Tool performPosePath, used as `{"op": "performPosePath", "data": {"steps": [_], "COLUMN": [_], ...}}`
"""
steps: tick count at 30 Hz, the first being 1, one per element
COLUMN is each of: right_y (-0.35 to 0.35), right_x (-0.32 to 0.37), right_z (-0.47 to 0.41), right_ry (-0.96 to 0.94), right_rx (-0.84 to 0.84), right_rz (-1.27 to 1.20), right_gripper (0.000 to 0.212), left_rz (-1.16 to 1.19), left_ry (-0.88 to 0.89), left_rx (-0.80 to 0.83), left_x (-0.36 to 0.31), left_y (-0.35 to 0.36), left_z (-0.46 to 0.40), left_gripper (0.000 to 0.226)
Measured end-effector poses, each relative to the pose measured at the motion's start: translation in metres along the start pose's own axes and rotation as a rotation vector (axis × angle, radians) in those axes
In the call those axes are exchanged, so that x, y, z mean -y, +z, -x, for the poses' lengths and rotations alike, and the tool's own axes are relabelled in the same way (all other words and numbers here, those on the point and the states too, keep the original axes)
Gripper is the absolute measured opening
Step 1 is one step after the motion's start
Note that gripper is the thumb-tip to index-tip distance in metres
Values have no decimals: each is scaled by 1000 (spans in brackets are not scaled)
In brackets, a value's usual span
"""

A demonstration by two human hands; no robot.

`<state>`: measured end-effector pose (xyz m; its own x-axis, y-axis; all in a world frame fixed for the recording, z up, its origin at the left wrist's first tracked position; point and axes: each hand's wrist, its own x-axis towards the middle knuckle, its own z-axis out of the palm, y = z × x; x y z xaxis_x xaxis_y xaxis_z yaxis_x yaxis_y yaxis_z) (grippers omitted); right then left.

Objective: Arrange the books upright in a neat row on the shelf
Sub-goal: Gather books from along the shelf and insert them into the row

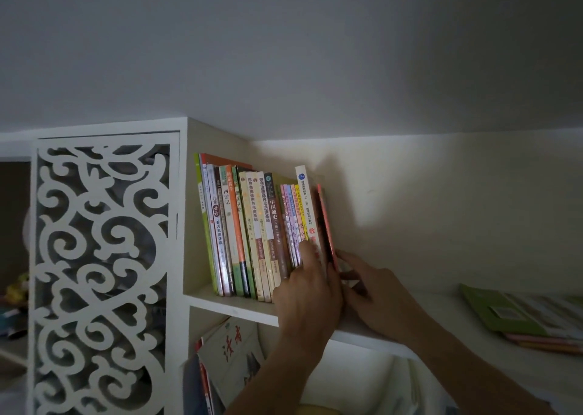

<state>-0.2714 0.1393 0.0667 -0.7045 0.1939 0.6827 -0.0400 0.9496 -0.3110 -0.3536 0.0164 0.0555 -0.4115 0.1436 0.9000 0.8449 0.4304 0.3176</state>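
A row of several books (pixel 252 228) stands upright on the white shelf (pixel 233 304), leaning slightly left against the shelf's side wall. At the row's right end stand a tall white book (pixel 307 200) and a thin red book (pixel 325 219). My left hand (pixel 307 291) is at the front of the row, its index finger pressing on the spines beside the white book. On the far side of the red book, my right hand (pixel 375 291) lies with straight fingers touching the book's lower cover.
A stack of flat books with a green one (pixel 517 313) on top lies on the shelf at the right. A white carved lattice panel (pixel 101 272) stands to the left. Magazines (pixel 230 351) lean in the compartment below.
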Motion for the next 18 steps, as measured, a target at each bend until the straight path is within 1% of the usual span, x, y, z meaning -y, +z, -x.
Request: {"op": "performPosePath", "data": {"steps": [2, 3, 4, 7, 8, 10, 12, 15, 16, 18], "right_y": [0, 0, 0, 1, 0, 0, -2, -1, 0, 2], "right_x": [-2, -2, -1, 3, 4, 3, 2, 3, 2, 1], "right_z": [0, -1, -2, -1, -1, -2, 0, 0, -2, -6], "right_ry": [11, 21, 25, 45, 43, 33, 30, 7, 1, -2], "right_rx": [0, 5, 15, 37, 31, 21, 8, 21, 31, 55], "right_rz": [-10, -7, 2, 1, 0, 21, 37, 33, 31, 10], "right_gripper": [61, 60, 60, 58, 57, 56, 54, 55, 55, 56], "left_rz": [44, 59, 76, 79, 100, 165, 184, 146, 123, 79], "left_ry": [-18, 0, 16, 1, -16, -53, -55, -11, -20, -56], "left_rx": [-21, -26, -16, 29, 15, -68, -85, -105, -120, -188], "left_x": [0, 1, 2, 2, 0, -2, 5, 28, 34, 45], "left_y": [-7, -12, -19, -38, -42, -56, -79, -116, -126, -139], "left_z": [5, 10, 16, 29, 27, 19, 22, 45, 53, 64], "left_gripper": [29, 27, 29, 47, 50, 50, 50, 43, 40, 44]}}
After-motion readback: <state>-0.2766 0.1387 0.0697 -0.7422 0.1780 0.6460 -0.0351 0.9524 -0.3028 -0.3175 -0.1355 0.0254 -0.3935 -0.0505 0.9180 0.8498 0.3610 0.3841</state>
